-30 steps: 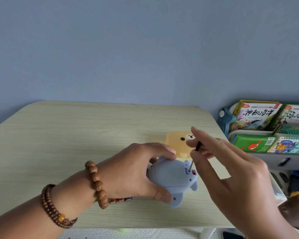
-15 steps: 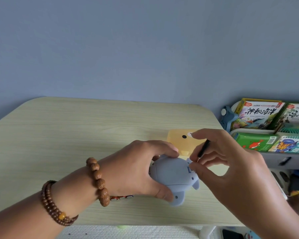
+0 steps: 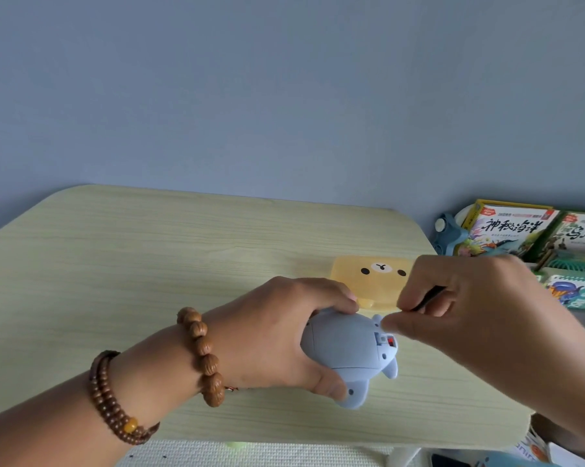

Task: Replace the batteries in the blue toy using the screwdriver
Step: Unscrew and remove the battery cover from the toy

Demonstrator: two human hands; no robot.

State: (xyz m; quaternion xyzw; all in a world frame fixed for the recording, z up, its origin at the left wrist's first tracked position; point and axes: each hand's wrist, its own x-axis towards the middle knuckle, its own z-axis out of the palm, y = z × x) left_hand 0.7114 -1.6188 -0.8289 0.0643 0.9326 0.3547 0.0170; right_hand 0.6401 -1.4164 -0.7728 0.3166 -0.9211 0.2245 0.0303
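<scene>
The blue toy (image 3: 346,348) lies belly-up on the pale wooden table (image 3: 149,264), its underside showing a small hatch with a red switch. My left hand (image 3: 277,335) grips the toy from the left, fingers over its top and thumb on its near side. My right hand (image 3: 469,318) is curled round a thin black screwdriver (image 3: 429,298), only a short piece of which shows between the fingers. The right fingertips sit just above the toy's right end. The screwdriver's tip is hidden.
A yellow bear-face box (image 3: 373,279) lies on the table right behind the toy. A rack of picture books (image 3: 520,234) and a teal toy (image 3: 447,235) stand off the table's right edge. More clutter lies on the floor at the lower right.
My right hand has lifted the screwdriver off the toy's underside and curled it into the palm, fingers closing and rising slightly. My left hand keeps its hold on the toy.
</scene>
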